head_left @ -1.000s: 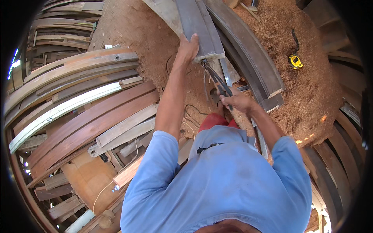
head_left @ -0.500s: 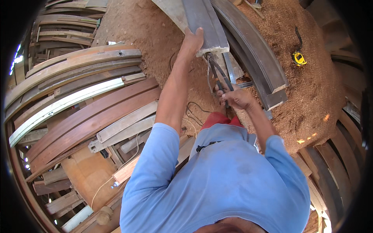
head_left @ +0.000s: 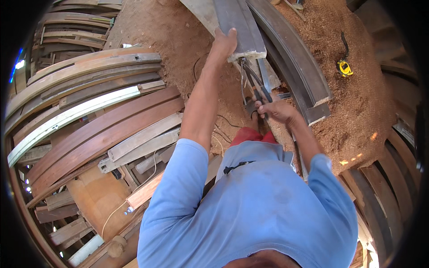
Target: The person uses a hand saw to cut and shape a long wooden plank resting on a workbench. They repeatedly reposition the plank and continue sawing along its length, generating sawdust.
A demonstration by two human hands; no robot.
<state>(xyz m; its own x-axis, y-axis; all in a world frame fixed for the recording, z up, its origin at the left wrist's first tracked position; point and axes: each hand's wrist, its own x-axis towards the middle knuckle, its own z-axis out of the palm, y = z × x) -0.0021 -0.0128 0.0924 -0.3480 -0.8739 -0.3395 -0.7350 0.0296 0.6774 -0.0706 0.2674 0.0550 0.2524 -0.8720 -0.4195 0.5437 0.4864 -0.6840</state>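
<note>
A dark grey wooden board (head_left: 239,31) with a rough pale end reaches toward me from the top. My left hand (head_left: 225,43) is closed round its left edge, close to that end, with the thumb on top. In my right hand (head_left: 276,110) are long-handled pincers (head_left: 258,85), fingers wrapped round both handles. Their jaws are up against the board's pale end; what they bite on is too small to make out. A thin strand hangs beside the jaws. Right of the board lies a curved dark wooden moulding (head_left: 299,53).
A yellow tape measure (head_left: 343,68) lies on the sawdust (head_left: 357,111) to the right. Stacks of curved timber (head_left: 103,111) fill the left side, and more curved boards (head_left: 380,192) stand at lower right. A cable (head_left: 228,123) trails over the ground near my feet.
The board and both hands have shifted slightly to the right in view. The pincers remain at the board's end, both hands keeping their grip.
</note>
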